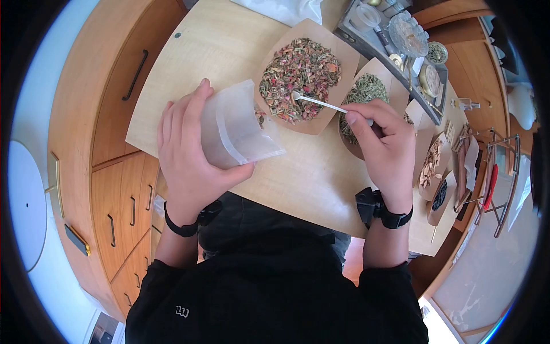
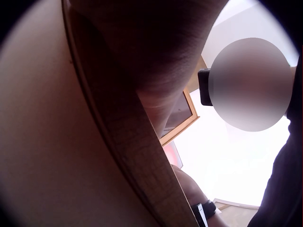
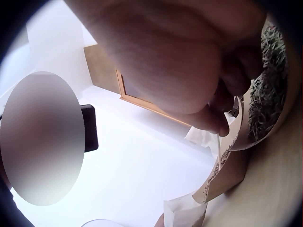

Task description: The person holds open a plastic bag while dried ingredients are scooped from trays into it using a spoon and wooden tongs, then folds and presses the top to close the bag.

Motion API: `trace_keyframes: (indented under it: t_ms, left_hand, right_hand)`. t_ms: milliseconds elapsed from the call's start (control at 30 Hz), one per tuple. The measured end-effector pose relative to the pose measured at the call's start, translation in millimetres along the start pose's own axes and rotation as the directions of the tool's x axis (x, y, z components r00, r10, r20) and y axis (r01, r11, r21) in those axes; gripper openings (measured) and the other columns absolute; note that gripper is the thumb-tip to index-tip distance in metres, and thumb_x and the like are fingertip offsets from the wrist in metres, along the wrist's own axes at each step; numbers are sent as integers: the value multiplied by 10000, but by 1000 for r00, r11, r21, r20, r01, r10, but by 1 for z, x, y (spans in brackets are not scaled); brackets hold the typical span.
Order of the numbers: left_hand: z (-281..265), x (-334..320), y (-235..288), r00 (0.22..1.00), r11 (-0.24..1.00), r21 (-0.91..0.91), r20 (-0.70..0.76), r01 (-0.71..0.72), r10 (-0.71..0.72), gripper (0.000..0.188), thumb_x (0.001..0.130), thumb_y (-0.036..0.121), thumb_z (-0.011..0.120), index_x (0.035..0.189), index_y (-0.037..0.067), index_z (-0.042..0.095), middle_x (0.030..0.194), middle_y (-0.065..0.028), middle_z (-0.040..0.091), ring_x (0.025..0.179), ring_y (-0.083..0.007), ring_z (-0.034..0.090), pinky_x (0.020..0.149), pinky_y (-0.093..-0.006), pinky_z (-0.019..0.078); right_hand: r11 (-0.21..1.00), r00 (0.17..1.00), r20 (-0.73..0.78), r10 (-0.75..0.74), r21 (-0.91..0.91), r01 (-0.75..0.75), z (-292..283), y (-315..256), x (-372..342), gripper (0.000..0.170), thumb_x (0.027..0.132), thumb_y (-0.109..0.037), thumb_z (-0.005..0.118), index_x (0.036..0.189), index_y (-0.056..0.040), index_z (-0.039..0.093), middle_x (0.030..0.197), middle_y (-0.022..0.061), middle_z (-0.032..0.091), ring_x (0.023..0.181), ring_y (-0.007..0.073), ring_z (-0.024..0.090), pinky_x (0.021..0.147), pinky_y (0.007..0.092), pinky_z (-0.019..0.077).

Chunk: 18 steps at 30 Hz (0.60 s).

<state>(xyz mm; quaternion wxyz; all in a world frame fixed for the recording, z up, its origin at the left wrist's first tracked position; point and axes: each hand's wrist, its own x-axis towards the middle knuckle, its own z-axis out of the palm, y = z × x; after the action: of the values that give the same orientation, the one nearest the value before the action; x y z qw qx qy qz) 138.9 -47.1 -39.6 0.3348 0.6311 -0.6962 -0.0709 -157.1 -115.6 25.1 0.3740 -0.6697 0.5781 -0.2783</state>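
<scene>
The left hand grips a translucent pouch between thumb and fingers, over the table; the right hand pinches a white spoon, its tip in the mixed dried petals on a brown tray; green dried leaves lie in a second tray just beside it

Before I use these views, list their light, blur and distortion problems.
Head: fisheye bends the table, corners black. Left wrist: near wrist deeply shadowed, background blown white, an oval blurred out. Right wrist: similar washout, blurred oval; bag pale.
</scene>
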Motion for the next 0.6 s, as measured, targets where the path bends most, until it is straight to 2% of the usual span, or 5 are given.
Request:
trace_keyframes:
  t_ms: [200,367,400,500,600]
  left_hand:
    - [-1,0,0,1000,1000,-11,2,7,-7,1203,580,354,973,1663,107,512,1438,-140,674,1335,-416,622,1253,-639,402]
    - [-1,0,0,1000,1000,-10,5,9,-9,1198,583,356,971,1663,110,514,1436,-138,675,1336,-415,622,1253,-640,403]
    - [-2,0,1,1000,1000,5,12,12,-12,1172,583,305,942,1652,78,518,1454,-135,682,1341,-414,628,1246,-601,409]
    - [-2,0,0,1000,1000,21,17,12,-12,1147,583,254,914,1641,48,521,1473,-131,688,1344,-414,636,1240,-562,414]
    - [-2,0,0,1000,1000,16,16,16,-17,1151,583,260,915,1643,49,520,1473,-130,689,1345,-414,637,1251,-569,406]
  right_hand:
    - [999,999,-17,-37,35,38,-1,9,0,153,1063,-52,768,1172,27,840,937,31,696,721,58,599,658,231,458]
    - [988,999,15,-30,152,27,7,6,-6,151,1042,-44,793,1174,-28,865,921,18,680,771,57,582,666,250,441]
    - [988,999,15,-30,152,27,7,3,-7,151,1042,-44,793,1174,-28,865,921,18,680,771,57,582,666,250,441]
    - [991,989,73,-125,51,122,5,-1,-9,168,1019,-37,815,1175,-54,876,914,18,673,792,70,600,664,261,434]
    - [973,975,-27,-219,70,221,5,4,-8,179,1002,-31,827,1168,-66,883,921,28,676,782,84,607,665,268,443]
